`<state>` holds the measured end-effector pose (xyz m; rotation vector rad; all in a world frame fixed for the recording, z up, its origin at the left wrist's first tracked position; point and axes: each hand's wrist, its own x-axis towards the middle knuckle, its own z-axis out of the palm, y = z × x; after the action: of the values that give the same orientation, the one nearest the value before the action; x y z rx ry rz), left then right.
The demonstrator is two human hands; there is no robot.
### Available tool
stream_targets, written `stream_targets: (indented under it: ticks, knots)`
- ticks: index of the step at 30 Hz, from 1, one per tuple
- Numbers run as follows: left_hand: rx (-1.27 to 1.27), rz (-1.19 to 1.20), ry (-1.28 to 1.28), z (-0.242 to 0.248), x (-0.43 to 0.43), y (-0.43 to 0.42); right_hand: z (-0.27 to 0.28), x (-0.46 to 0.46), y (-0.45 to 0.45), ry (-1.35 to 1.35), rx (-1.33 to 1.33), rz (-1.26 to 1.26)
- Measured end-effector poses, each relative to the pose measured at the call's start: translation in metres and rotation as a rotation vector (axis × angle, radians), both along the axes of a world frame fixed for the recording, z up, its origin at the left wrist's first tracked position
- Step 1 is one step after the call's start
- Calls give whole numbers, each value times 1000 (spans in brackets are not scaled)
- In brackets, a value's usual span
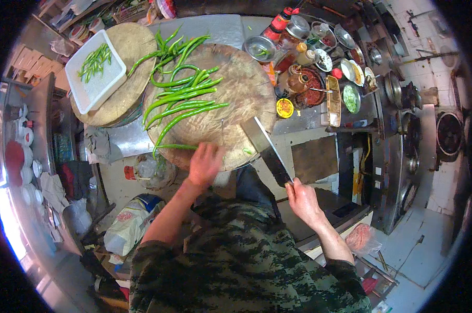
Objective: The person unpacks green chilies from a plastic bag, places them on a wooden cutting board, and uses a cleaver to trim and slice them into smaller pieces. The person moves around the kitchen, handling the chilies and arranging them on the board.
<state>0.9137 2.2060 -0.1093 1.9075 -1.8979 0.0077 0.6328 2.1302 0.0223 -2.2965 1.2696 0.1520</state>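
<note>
My left hand (205,163) is at the near edge of a thick round wooden chopping block (244,82). Its blurred fingers close over one end of a long green chili pepper (177,146). In my right hand (305,198) is the handle of a cleaver (255,135). The blade's broad tip reaches over the block's near right edge, beside a small cut piece of green pepper (247,150). Several whole green chilies (185,95) lie loosely side by side on the block's left half, with more heaped at its far left edge.
A second round block (140,43) at left bears a white plastic tub (97,92) of cut green pieces. Beyond the main block's right side stand a metal bowl (259,47), sauce bottles (298,80), a yellow-rimmed tub (285,108) and a long seasoning box (333,101).
</note>
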Motion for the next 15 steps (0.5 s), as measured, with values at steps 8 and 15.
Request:
stream_targets:
  ticks: [8,15]
  knots:
    - [4,-169,126,-16,2,16,7,22,19,-21,45,187]
    - [-67,-263,99,-12,7,22,18,23,34,39,76,219]
